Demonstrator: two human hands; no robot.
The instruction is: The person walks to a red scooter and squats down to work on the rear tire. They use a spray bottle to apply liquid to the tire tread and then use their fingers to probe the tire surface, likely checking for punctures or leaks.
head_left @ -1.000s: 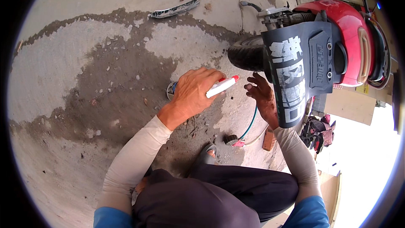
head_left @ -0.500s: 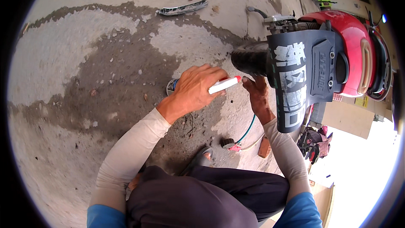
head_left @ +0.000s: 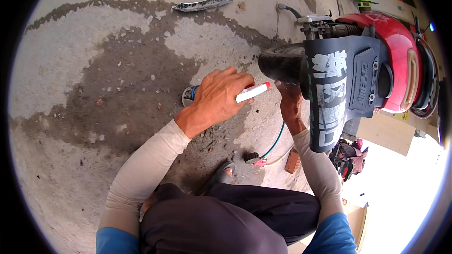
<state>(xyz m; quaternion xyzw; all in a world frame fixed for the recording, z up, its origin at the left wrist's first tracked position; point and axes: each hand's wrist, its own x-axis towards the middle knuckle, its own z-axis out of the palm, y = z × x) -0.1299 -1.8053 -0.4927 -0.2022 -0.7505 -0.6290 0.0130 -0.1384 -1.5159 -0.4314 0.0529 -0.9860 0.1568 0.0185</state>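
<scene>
Nearest are the dark trousers, with a sandal just beyond them. Right of the sandal, a round black gauge with a red part lies on the ground, next to a teal hose and a brick. Farther on, the left hand is wrapped around a bottle, whose white trigger head with a red tip points right, toward the tyre. The right hand is raised at the tyre's near side; its fingers are partly hidden, so I cannot tell whether they are open or closed, or touching the rubber. Right of the tyre is the black flap of a red scooter. At the far side lies a curved strip.
</scene>
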